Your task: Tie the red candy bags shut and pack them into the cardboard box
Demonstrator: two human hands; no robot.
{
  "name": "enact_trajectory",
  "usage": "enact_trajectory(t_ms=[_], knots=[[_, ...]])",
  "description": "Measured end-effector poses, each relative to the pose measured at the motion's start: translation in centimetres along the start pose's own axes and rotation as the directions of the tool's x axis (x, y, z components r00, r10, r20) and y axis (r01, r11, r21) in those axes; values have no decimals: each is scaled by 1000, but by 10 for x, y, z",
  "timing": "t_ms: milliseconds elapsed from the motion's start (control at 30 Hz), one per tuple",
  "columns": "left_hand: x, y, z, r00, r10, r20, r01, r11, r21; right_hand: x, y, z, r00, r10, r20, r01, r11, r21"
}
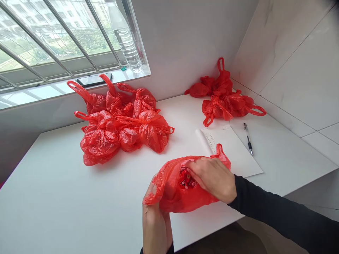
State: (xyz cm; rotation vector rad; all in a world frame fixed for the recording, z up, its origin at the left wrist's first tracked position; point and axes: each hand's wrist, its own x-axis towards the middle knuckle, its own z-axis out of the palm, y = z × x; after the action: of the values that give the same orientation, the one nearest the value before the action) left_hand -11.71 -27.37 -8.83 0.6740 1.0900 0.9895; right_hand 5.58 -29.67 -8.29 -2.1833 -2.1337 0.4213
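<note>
An open red plastic bag [182, 204] rests near the table's front edge, its mouth facing me. Inside it lie small red packets [188, 179] with dark and white print. My left hand [153, 201] grips the bag's left side, its fingers partly covered by the thin red film. At the mouth, my right hand [210, 176] reaches in from the right with its fingers pressed together against the packets. Its fingertips are partly hidden, so I cannot make out what they hold. One bag handle [220, 151] sticks up behind the right hand.
Several tied red bags [127, 123] sit in a group at the left back. More tied red bags [221, 97] stand in the right corner. A notepad [238, 151] and a pen [248, 139] lie at right. The windowsill holds a water bottle [127, 42] and a phone [92, 80].
</note>
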Motion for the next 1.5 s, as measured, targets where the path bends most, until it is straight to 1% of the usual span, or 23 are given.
enact_trajectory(t_ms=[100,167,267,367,467,633,700,800,967,1100,1233,1367,1500], knots=[[-1,2,-2,999,-16,-50,16,1000,-12,-9,-1,-5,996,4,-86,3,997,77],[-2,3,-2,998,-21,-55,20,1000,-20,-14,-2,-5,995,-20,-97,34,989,146],[-5,3,-1,999,-28,-29,27,999,-25,-18,-4,2,997,-77,-15,79,976,203],[-7,3,0,1000,-4,-24,3,1000,-15,-18,-4,7,991,-119,69,103,974,202],[-7,3,0,1000,17,-23,-17,1000,-10,-16,-3,7,988,-124,90,103,973,207],[-8,1,2,1000,5,-23,-6,1000,-25,-14,-4,5,990,-120,75,100,969,228],[-7,1,2,1000,4,-25,-5,1000,-23,-13,-4,5,988,-121,98,96,967,235],[-6,2,2,1000,5,-28,-5,1000,-8,-12,-4,1,975,-139,171,99,970,222],[-4,3,1,1000,12,-14,-12,1000,-2,-7,-5,-5,976,-105,191,77,986,147],[-4,1,1,1000,16,-17,-16,1000,-14,1,-9,0,966,-127,226,102,988,119],[-3,2,0,1000,16,-27,-16,1000,-4,-1,-8,4,970,-113,215,95,991,89],[-2,2,1,999,13,-40,-12,1000,13,-12,-3,0,983,-93,158,91,996,23],[-2,1,1,1000,12,-29,-12,1000,14,-17,1,-3,987,-54,154,61,997,-41]])
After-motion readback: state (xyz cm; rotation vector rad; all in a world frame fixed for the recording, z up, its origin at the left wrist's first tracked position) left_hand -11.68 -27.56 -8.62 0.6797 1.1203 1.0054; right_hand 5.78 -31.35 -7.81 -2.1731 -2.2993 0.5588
